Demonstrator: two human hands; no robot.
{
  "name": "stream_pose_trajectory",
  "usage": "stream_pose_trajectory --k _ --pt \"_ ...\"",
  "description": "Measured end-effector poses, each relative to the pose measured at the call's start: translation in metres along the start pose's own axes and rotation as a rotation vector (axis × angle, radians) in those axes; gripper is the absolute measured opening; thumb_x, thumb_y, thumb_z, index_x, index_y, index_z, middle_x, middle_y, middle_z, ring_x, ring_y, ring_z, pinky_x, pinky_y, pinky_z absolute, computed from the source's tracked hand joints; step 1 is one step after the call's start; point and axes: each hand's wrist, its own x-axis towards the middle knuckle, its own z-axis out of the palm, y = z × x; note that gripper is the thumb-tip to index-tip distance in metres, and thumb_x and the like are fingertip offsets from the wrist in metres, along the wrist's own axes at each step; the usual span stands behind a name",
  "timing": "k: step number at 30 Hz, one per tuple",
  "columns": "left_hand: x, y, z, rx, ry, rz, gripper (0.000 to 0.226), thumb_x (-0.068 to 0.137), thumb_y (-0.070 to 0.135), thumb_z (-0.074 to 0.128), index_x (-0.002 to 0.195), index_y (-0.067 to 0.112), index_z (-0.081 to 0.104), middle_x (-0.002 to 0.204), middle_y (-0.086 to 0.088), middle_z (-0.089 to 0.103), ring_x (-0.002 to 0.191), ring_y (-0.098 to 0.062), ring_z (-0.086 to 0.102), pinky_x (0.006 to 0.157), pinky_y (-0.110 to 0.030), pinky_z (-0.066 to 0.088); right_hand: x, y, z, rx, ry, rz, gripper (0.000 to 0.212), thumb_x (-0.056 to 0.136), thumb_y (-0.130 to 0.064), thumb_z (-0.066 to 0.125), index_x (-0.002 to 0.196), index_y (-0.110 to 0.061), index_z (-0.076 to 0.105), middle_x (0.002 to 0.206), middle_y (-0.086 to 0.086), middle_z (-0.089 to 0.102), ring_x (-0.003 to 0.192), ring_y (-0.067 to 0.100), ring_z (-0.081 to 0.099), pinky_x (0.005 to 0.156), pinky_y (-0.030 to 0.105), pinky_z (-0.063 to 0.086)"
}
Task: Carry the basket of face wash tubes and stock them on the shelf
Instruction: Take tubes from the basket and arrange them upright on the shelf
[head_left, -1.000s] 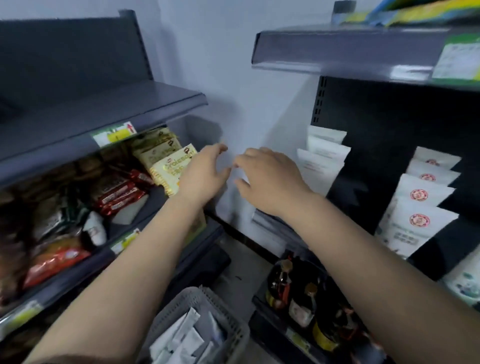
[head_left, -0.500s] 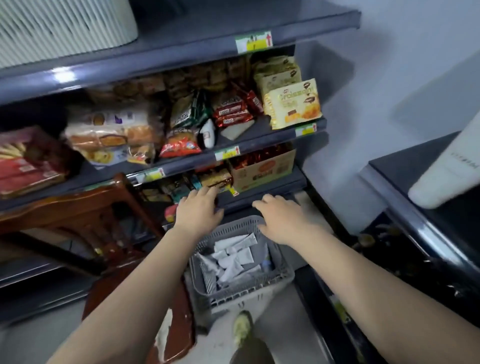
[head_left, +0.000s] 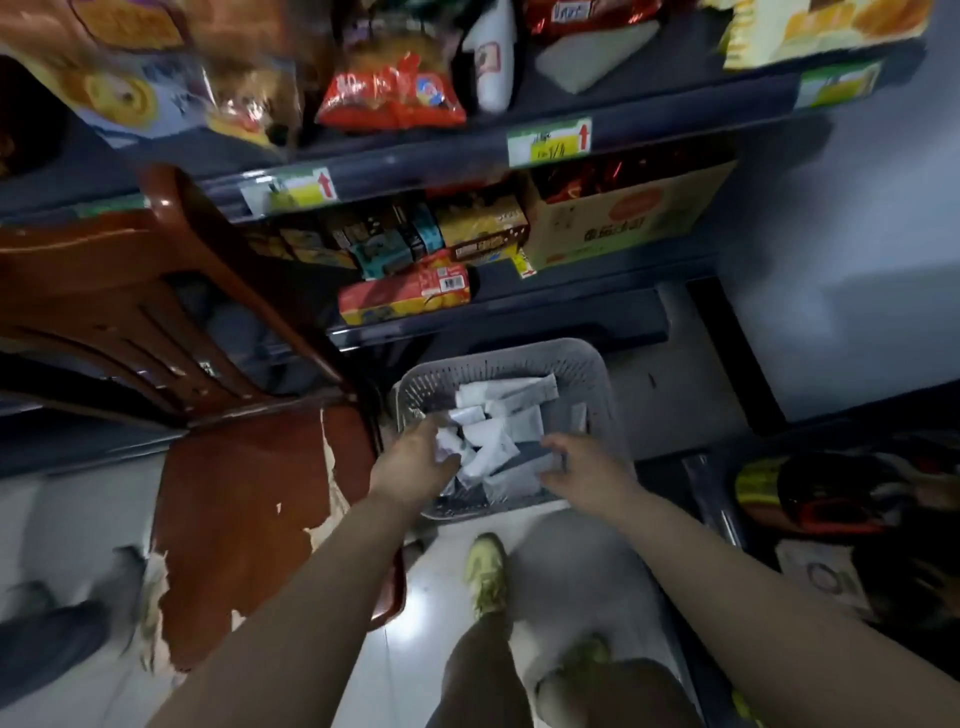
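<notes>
A grey plastic basket (head_left: 597, 364) stands on the floor below me, against the foot of the snack shelving. Several white face wash tubes (head_left: 511, 410) lie loose inside it. Both my hands are down in the basket. My left hand (head_left: 413, 462) is at the basket's left side, its thumb and fingers curled round a white tube. At the right side, my right hand (head_left: 584, 470) has its fingers bent down onto the pile; blur hides whether they hold a tube.
A worn red-brown wooden chair (head_left: 244, 519) stands close on the left of the basket. Snack shelves (head_left: 519, 150) full of packets and boxes rise behind it. A dark shelf unit (head_left: 831, 493) is on the right. My feet (head_left: 485, 569) are just behind the basket.
My view has swung from the upper shelves down to the floor. Both hands dropped from shelf height, passed the basket's rim, and are now inside among the tubes.
</notes>
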Motion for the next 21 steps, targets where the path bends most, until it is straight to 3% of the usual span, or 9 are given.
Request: stream_pose_trajectory --k 3,6,9,12,15,17,18,21 --pt "0.034 -0.019 0.03 -0.135 -0.021 -0.082 0.048 0.087 0.03 0.057 0.132 0.02 0.042 0.124 -0.011 0.058 0.109 -0.03 0.057 0.079 -0.03 0.043 0.041 0.02 0.031 0.165 0.002 0.113 0.047 0.089 -0.023 0.06 0.132 -0.013 0.047 0.134 0.006 0.051 0.122 0.019 0.049 0.084 0.022 0.038" --pt "0.074 -0.042 0.069 -0.258 -0.034 -0.168 0.046 0.088 0.032 0.057 0.129 0.017 0.045 0.124 -0.009 0.059 0.109 -0.029 0.058 0.083 -0.03 0.046 0.092 0.047 0.064 0.323 0.002 0.222 0.044 0.086 -0.022 0.064 0.126 -0.011 0.051 0.127 0.011 0.055 0.108 0.021 0.055 0.083 0.028 0.044" --pt "0.101 -0.061 0.104 -0.294 -0.031 -0.229 0.047 0.088 0.031 0.056 0.13 0.016 0.042 0.129 -0.007 0.055 0.113 -0.028 0.055 0.084 -0.029 0.043 0.137 0.069 0.09 0.463 0.026 0.295 0.038 0.084 -0.016 0.066 0.12 -0.009 0.055 0.117 0.01 0.057 0.105 0.024 0.056 0.087 0.034 0.046" --pt "0.128 -0.076 0.133 -0.328 0.013 -0.281 0.046 0.089 0.025 0.056 0.131 0.011 0.042 0.131 -0.01 0.054 0.116 -0.028 0.053 0.085 -0.03 0.042 0.183 0.086 0.11 0.517 0.04 0.336 0.036 0.086 -0.014 0.063 0.119 -0.003 0.056 0.103 0.007 0.058 0.101 0.022 0.056 0.088 0.031 0.045" --pt "0.151 -0.085 0.154 -0.425 0.051 -0.366 0.044 0.089 0.021 0.057 0.128 0.008 0.043 0.13 -0.01 0.054 0.114 -0.025 0.053 0.079 -0.024 0.038 0.226 0.097 0.131 0.492 0.051 0.359 0.039 0.085 -0.015 0.061 0.119 0.004 0.056 0.112 0.022 0.061 0.105 0.031 0.058 0.095 0.041 0.046" --pt "0.169 -0.089 0.167 -0.563 0.078 -0.471 0.048 0.089 0.02 0.058 0.132 0.008 0.039 0.129 -0.008 0.054 0.106 -0.019 0.053 0.077 -0.022 0.035 0.253 0.107 0.142 0.387 0.044 0.325 0.033 0.085 -0.018 0.061 0.11 0.003 0.059 0.097 0.016 0.06 0.092 0.025 0.058 0.069 0.031 0.047" --pt "0.177 -0.092 0.173 -0.623 0.096 -0.515 0.05 0.089 0.02 0.059 0.133 0.01 0.038 0.128 -0.007 0.054 0.101 -0.016 0.051 0.077 -0.023 0.035 0.265 0.112 0.148 0.336 0.042 0.312 0.026 0.085 -0.019 0.06 0.103 -0.001 0.059 0.09 0.009 0.056 0.086 0.02 0.054 0.056 0.025 0.039" --pt "0.198 -0.103 0.189 -0.719 0.158 -0.588 0.048 0.089 0.024 0.059 0.131 0.011 0.04 0.127 -0.007 0.056 0.109 -0.022 0.055 0.081 -0.026 0.037 0.293 0.127 0.161 0.183 0.021 0.289 0.013 0.085 -0.022 0.061 0.092 -0.014 0.053 0.08 0.001 0.051 0.081 0.018 0.052 0.048 0.023 0.028"
